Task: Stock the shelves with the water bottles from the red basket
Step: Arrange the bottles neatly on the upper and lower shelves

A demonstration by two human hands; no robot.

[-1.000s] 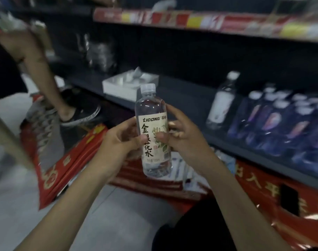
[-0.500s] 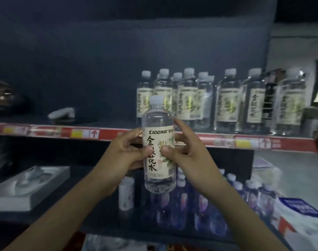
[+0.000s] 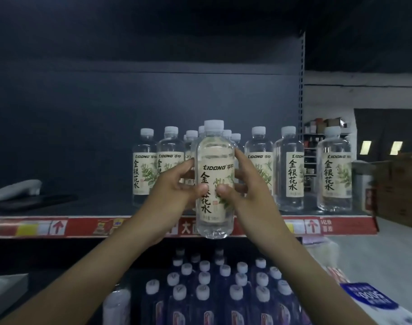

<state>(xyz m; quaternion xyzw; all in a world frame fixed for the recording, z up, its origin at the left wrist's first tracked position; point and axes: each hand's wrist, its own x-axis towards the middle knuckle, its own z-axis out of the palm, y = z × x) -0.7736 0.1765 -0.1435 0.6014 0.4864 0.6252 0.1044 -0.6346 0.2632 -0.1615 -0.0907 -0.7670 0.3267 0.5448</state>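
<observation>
Reader: Bottle at centre: what material, what shape?

Legend: Clear plastic water bottle (image 3: 213, 165), cylindrical with a rounded shoulder and faint rings above the label, closed by a pale cap. A cream label with black characters and a green leaf print wraps its middle. It is upright in the air in front of the upper shelf (image 3: 94, 207). Its base overlaps the glossy red price strip (image 3: 83, 227) and does not rest on the deck.

Reader: And the hands?

Legend: Left hand (image 3: 174, 195) and right hand (image 3: 249, 195) both clasp the bottle. The fingers curl round its sides and back, and the two thumbs press the label front, almost meeting.

Reader: What surrounds it?

Legend: Matching bottles (image 3: 260, 165) stand upright in a row on the shelf, before a matt dark back panel (image 3: 130, 90). A pale, smooth, elongated object (image 3: 16, 190) lies near the shelf's left end. Below, dark-bodied bottles with white caps (image 3: 223, 277) crowd the lower shelf. Brown cardboard boxes (image 3: 399, 184) stand at the right.

Reader: What differs from half a second earlier?

Legend: The held bottle sits higher against the shelf. Its cap, then below the shoulders of the row, now tops the row's caps. Its base, then well under the strip, now overlaps it. The two-handed grip is unchanged.
</observation>
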